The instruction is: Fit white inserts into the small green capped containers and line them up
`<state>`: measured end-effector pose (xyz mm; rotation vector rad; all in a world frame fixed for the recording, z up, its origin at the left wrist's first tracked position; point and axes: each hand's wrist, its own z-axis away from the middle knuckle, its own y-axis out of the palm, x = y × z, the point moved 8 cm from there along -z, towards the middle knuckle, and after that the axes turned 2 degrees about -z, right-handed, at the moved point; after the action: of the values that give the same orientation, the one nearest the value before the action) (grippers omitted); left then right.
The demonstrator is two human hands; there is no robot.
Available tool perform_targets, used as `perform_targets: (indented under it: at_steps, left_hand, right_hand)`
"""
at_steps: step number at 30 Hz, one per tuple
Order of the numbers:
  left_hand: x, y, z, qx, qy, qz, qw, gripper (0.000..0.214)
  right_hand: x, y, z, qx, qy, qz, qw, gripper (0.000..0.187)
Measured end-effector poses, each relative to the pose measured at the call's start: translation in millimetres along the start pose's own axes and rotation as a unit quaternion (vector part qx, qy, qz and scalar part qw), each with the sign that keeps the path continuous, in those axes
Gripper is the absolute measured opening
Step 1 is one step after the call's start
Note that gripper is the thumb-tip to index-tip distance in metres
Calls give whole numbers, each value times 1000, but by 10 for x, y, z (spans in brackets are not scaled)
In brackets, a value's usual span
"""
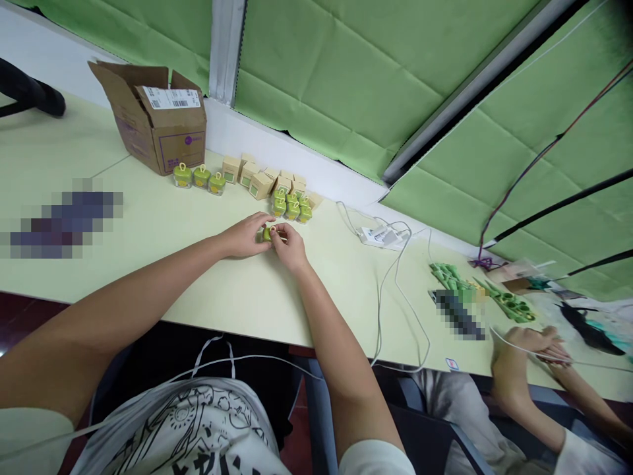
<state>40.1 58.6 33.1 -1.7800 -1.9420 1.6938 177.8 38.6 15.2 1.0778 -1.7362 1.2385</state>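
Observation:
Between my two hands is a small green-lidded container [267, 234] with a pale loop handle, held just above or on the table [232, 290]. Fingers of my left hand [246, 236] curl round its left side. My right hand [290, 247] pinches it near the loop from the right. Just beyond my fingers, several like green-lidded containers [293, 208] stand in a tight cluster. Three more, among them a container with its loop upright [200, 176], line up to the left. Small tan cartons [260, 185] sit behind the cluster.
An opened cardboard box [180, 142] stands at the back left. A white power strip [383, 237] and loose white cables [380, 310] lie to the right. Further right are green items [509, 300], a blurred-out dark object [457, 313] and another person's hands [537, 343].

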Motion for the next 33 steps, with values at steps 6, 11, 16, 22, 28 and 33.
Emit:
perform_targets:
  at_steps: [6, 11, 16, 22, 28, 33]
  left_hand:
    - [-31, -13, -13, -16, 14, 8, 1000, 34]
    - [9, 3, -22, -27, 12, 22, 999, 29]
    - [79, 13, -37, -31, -17, 42, 998, 24]
    - [115, -48, -29, -52, -25, 22, 998, 26]
    - [162, -165, -30, -96, -49, -51, 993, 25]
    - [533, -536, -30, -160, -151, -122, 968, 19]
  right_hand:
    - [-150, -22, -62, 8, 58, -76, 995, 40]
    - [-209, -32, -74, 8, 77, -109, 991, 42]
    - [-244, -52, -88, -11, 51, -96, 994, 41]
    - [-245, -28, -96, -5, 50, -125, 991, 38]
    - [-298, 46, -68, 17, 115, -203, 972, 29]
    - [-350, 36, -68, -2, 142, -199, 970, 22]
